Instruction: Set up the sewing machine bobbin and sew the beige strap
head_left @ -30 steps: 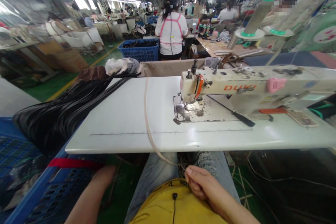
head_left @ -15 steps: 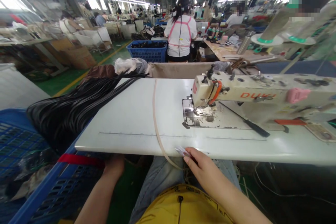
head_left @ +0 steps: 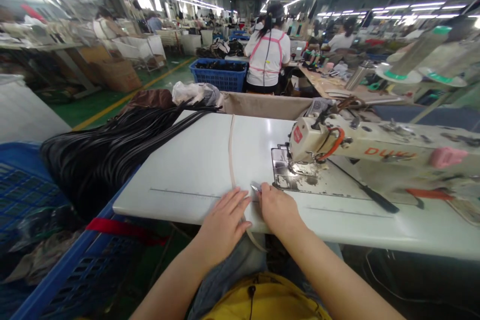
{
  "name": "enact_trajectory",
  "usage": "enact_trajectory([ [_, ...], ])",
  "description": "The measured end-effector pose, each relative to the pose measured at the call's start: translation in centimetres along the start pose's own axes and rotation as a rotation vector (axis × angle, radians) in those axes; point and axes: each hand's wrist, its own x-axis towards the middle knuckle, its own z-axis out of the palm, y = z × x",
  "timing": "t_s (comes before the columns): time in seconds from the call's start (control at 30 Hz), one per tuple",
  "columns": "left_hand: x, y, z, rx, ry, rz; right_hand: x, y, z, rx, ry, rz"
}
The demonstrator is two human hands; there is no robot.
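A narrow beige strip runs down the white table and hangs over its front edge towards my lap. My left hand lies on the strip near the table's front edge, its fingers stretched out and covering part of it. Close by on the right, my right hand is closed around small metal thread snips, whose pointed tip shows beyond the fingers. The snips' handles are hidden in the hand. The tip is just right of the strip, apart from it.
A sewing machine stands on the right, with a black-handled tool beside it. Black cords are heaped at the left over a blue basket with a red band. A co-worker sits ahead.
My left hand has come up from below the table's left edge onto the strip. My right hand has moved up and inward over the tabletop with the snips. The view has shifted slightly.
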Motion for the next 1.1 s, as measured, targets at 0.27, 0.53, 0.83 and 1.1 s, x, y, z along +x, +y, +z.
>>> enact_trajectory([
  [0.27, -0.8, -0.6, 3.5, 0.340, 0.051, 0.116, 2.5, -1.9, -0.1, -0.045, 0.040, -0.011],
  [0.53, -2.2, -1.0, 3.4, 0.433, 0.128, 0.170, 4.1, -3.0, 0.5, -0.056, 0.056, -0.006],
  [0.83, -1.8, -0.7, 2.9, 0.517, 0.203, 0.201, 1.5, -0.4, 1.6, 0.030, 0.177, 0.045],
  [1.1, 0.6, -0.3, 3.1, 0.537, 0.174, 0.165, -3.6, 6.7, 4.1, 0.126, 0.455, 0.164],
])
